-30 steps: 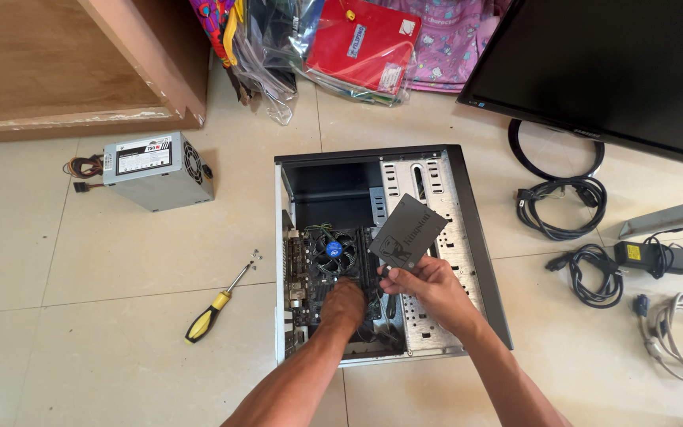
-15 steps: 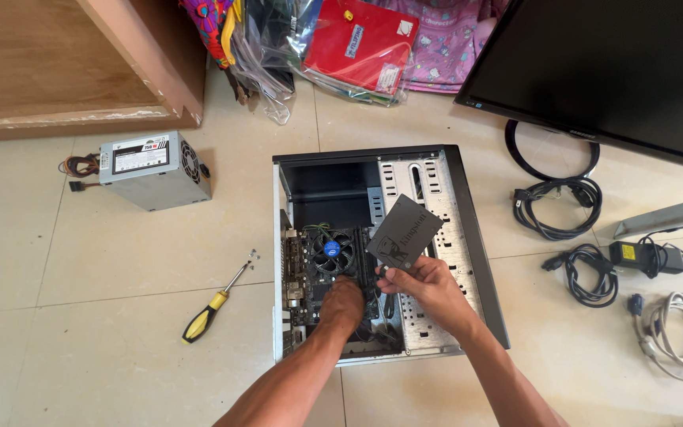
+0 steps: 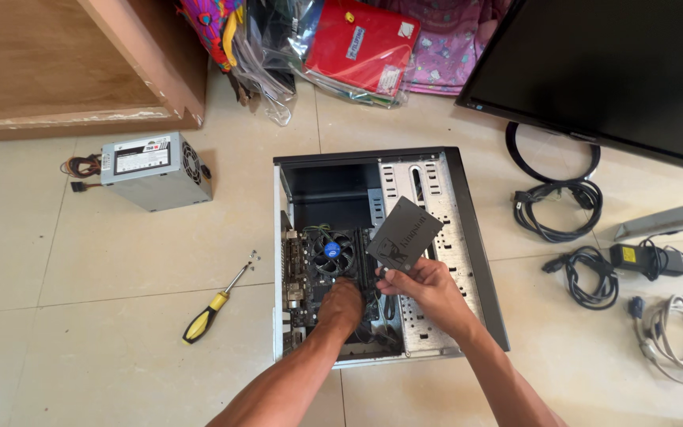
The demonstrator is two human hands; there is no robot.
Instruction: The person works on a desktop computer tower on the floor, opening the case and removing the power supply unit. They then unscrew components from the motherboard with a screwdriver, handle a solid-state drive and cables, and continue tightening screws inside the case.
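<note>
Lying open on its side on the tiled floor, the computer case (image 3: 452, 237) is the landmark here, and both bare hands are at work over it. The right hand (image 3: 428, 289) grasps a flat dark grey drive (image 3: 405, 235) by its lower corner, fingers pinched on the edge, holding it tilted above the middle of the case, between the cooling fan (image 3: 330, 251) and the perforated metal panel (image 3: 436, 205) on the case's right half. The left hand (image 3: 341, 304) reaches down inside the case just below the fan, fingers curled among the parts on the board; whether it grips anything there cannot be told.

Left of the case, a screwdriver (image 3: 211, 308) with a yellow and black handle lies on the tiles, with a few small screws (image 3: 253, 255) just past its tip. Farther left and up from the case sits a grey power supply box (image 3: 156, 170) with its wires bunched at one end. Above the case lie plastic bags and a red packet (image 3: 361, 43). To the right of the case stand a black monitor (image 3: 618, 71) and, below it, coiled black cables (image 3: 555, 209), a power adapter (image 3: 646, 257) and a pale cable bundle (image 3: 677, 340).
</note>
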